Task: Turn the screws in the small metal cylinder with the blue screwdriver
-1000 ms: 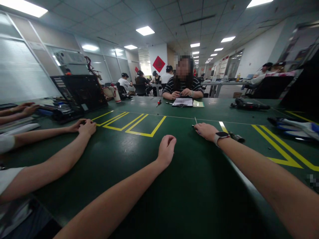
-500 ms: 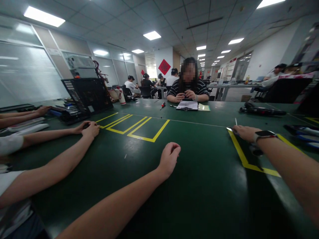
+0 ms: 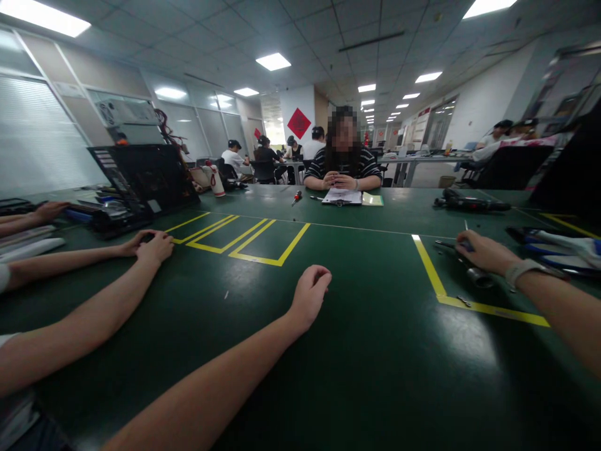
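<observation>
My left hand (image 3: 310, 294) is held above the green table (image 3: 357, 351) near the middle, its fingers curled together; anything inside them is hidden. On the right, my right hand (image 3: 483, 250) is closed on a screwdriver (image 3: 466, 244), whose thin shaft points up. Beneath and beside that hand lie a metal cylindrical tool (image 3: 479, 277) and a thin dark tool (image 3: 444, 244), inside a yellow tape outline (image 3: 429, 269). A small metal piece (image 3: 464, 302) rests on the tape's lower edge.
Across the table a person (image 3: 344, 156) sits behind a clipboard (image 3: 342, 197). A red screwdriver (image 3: 297, 197) lies nearby. Another person's hands (image 3: 154, 245) are at the left, near tape rectangles (image 3: 256, 258). A black power tool (image 3: 469, 202) and blue-handled tools (image 3: 554, 247) lie right.
The view has shifted right. My right hand has turned and moved slightly, with the screwdriver now more visible in it and tools uncovered beside it. My left hand keeps its curled pose.
</observation>
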`<state>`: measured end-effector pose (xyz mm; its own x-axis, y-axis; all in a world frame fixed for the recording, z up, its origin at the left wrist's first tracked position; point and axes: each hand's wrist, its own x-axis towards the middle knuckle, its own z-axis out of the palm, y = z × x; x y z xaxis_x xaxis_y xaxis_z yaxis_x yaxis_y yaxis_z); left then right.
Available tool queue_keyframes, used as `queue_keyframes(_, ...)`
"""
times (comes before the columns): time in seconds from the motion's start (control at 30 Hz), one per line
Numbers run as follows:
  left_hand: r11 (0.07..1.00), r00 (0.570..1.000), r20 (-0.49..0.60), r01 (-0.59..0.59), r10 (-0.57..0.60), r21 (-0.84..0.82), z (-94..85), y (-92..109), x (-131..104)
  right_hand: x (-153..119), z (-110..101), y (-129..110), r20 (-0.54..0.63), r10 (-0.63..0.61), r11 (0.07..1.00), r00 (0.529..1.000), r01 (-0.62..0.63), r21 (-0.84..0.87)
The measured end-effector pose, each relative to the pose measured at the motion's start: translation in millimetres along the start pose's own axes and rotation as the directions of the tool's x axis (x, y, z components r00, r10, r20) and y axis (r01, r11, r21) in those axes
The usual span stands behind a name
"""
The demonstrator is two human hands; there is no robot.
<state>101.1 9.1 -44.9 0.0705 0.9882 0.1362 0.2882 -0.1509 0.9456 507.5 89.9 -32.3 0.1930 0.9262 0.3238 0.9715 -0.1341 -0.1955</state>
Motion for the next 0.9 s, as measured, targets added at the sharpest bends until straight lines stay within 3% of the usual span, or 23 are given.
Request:
queue_keyframes(0.17, 1.0, 1.0, 0.019, -0.021, 0.021, 0.004, 0.0, 0.2, 0.3, -27.9, -11.2, -6.8, 0.104, 0.001, 0.997, 0.995, -0.009, 0.075)
queue_keyframes(0.5, 0.998, 0.997, 0.033, -0.068, 0.068, 0.017, -1.7, -5.7, -0.9, -53.1, -18.7, -22.0, 0.109, -0.14, 0.964, 0.984, 0.11, 0.242)
queue_keyframes(0.73, 0.995, 0.994, 0.046, -0.098, 0.097, 0.022, -2.2, -10.4, -0.4, -80.3, -19.5, -38.2, 0.214, -0.016, 0.878, 0.977, -0.088, 0.471)
queue_keyframes(0.9, 0.989, 0.992, 0.061, -0.112, 0.107, 0.101, -2.3, -9.4, 0.5, -107.1, -10.1, -55.4, 0.205, 0.066, 0.778, 0.976, -0.179, 0.602)
